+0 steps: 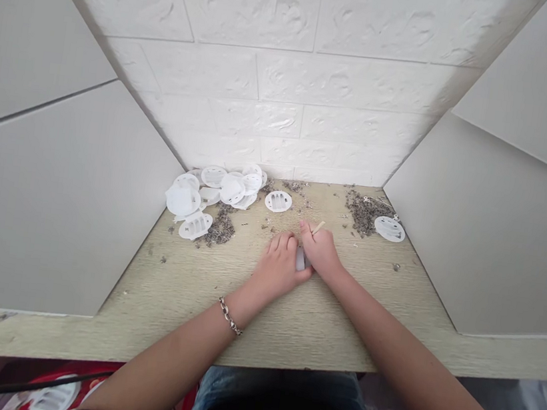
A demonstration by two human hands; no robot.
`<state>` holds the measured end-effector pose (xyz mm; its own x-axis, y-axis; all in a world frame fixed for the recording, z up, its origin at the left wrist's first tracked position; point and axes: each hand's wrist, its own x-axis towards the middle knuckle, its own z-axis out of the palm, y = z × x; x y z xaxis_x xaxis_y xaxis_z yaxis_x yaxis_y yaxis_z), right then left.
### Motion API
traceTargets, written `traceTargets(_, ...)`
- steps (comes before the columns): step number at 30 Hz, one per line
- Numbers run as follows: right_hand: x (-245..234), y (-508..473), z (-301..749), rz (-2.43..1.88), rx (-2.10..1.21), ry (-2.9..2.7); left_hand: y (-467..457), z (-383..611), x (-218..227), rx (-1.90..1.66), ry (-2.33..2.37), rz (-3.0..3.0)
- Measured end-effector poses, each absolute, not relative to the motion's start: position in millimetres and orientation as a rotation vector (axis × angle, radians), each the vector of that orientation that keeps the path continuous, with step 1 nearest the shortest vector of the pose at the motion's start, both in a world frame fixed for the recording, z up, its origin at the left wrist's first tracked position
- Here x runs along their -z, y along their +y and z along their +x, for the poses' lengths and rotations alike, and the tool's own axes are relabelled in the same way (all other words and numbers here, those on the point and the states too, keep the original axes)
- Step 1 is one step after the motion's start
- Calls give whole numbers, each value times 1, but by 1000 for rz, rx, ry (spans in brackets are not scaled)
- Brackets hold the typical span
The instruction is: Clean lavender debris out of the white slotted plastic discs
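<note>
Over the middle of the wooden tabletop, my left hand (280,260) is closed around the side of a small white plastic piece (301,260), pressing it against the surface. Most of that piece is hidden by my fingers. My right hand (322,252) meets it from the other side, its fingers wrapped round a thin pale stick (319,227) whose upper end sticks out above the fist. The stick's lower end is covered by the hand. Just beyond my hands lies a round white plastic disc with slots (279,201).
Several similar white discs form a heap (225,185) at the back left, beside small metal parts (221,226). More metal parts (366,214) lie at the back right with another white disc (390,229). Grey panels (52,203) flank both sides, and a white brick-patterned wall (280,78) closes the back.
</note>
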<state>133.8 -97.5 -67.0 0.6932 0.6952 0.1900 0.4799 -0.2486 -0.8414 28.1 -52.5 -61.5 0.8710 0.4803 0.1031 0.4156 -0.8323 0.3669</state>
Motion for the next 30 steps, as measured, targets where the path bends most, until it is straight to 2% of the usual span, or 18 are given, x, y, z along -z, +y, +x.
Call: traceTargets(30, 68, -99, 133, -1839, -334, -852, -51, 29, 64, -279, 671, 2721)
